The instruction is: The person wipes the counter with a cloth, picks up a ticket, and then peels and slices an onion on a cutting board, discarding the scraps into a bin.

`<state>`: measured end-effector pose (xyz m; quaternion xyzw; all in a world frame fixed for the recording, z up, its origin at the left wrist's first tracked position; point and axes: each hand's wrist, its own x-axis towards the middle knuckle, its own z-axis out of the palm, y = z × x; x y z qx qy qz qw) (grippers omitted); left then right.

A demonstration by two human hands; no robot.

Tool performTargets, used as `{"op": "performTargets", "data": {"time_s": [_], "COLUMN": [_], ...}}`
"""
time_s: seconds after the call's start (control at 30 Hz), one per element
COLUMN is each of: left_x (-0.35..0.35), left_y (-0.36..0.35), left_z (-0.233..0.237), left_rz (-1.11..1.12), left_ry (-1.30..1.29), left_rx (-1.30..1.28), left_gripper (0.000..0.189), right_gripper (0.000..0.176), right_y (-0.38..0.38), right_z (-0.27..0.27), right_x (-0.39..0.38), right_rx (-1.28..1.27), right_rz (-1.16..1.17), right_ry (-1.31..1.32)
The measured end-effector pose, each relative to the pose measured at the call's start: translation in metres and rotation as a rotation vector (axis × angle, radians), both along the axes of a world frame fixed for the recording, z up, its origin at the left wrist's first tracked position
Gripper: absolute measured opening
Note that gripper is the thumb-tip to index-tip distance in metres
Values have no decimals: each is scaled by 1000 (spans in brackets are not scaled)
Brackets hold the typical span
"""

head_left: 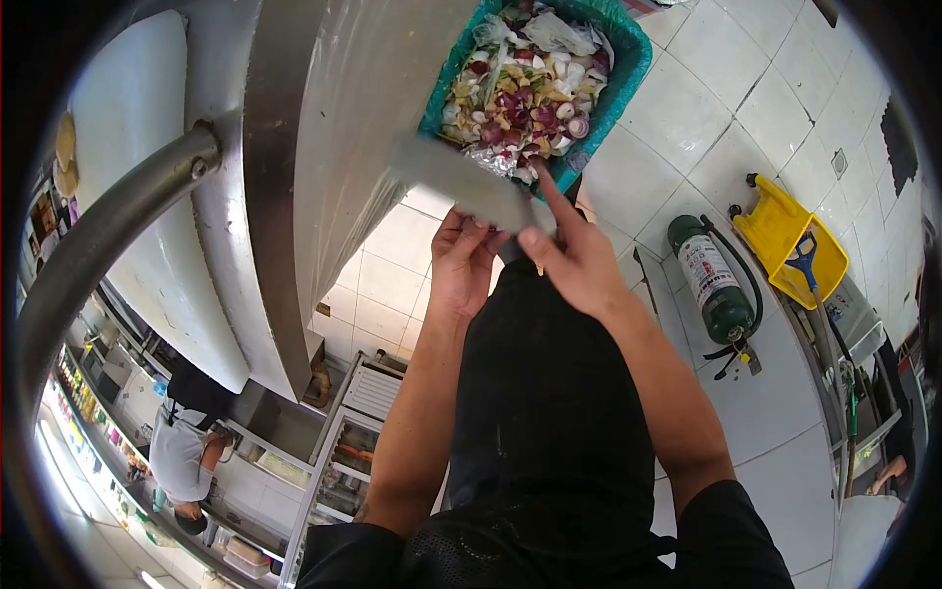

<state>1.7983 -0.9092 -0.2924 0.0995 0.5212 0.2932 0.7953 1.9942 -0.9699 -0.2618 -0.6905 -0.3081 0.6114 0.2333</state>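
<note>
A flat, greyish blade-like piece (466, 182), smeared by motion, slants across in front of the bin, resembling a broad knife blade; its handle does not show. My right hand (584, 260) grips its right end, thumb on the near side and index finger stretched out. Below its lower edge, my left hand (464, 257) is closed, fingertips pinched together near the piece. What they pinch, if anything, is hidden. Beyond both hands is a bin with a green liner (628, 69), filled with onion skins and peelings (515, 103), crumpled foil (494, 160) and clear plastic (559, 34).
At left stands a steel counter (270, 196) with a white board (137, 128) and a curved metal bar (108, 206). A green extinguisher (708, 275) and yellow bucket (775, 226) are at right. Another person (182, 452) bends at lower left. White tiles (677, 128) cover the floor.
</note>
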Motion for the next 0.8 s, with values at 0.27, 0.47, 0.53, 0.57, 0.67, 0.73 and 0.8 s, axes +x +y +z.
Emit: {"op": "performTargets", "data": {"time_s": [0.27, 0.47, 0.53, 0.57, 0.67, 0.73, 0.8], "left_x": [-1, 0, -4, -8, -1, -3, -2], "left_y": [-7, -7, -8, -6, -2, -2, -1], "left_z": [3, -1, -3, -4, 9, 9, 8], "left_rz": [56, 40, 39, -7, -61, -64, -70], "left_ry": [62, 100, 120, 81, 105, 68, 60], "left_rx": [-46, 36, 74, 63, 45, 23, 32], "left_gripper": [41, 41, 41, 40, 40, 42, 41], "right_gripper": [103, 88, 85, 84, 76, 75, 80], "right_y": [4, -3, -9, -11, -2, -3, -1], "right_z": [16, 6, -15, -25, -22, -29, -30], "right_x": [-11, -9, -14, -14, 2, 1, 3], "right_rx": [177, 212, 141, 70, -89, -148, -229], "right_rz": [169, 137, -30, -197, -408, -475, -571], "right_ry": [-195, -124, 103, 328, 741, 807, 802]}}
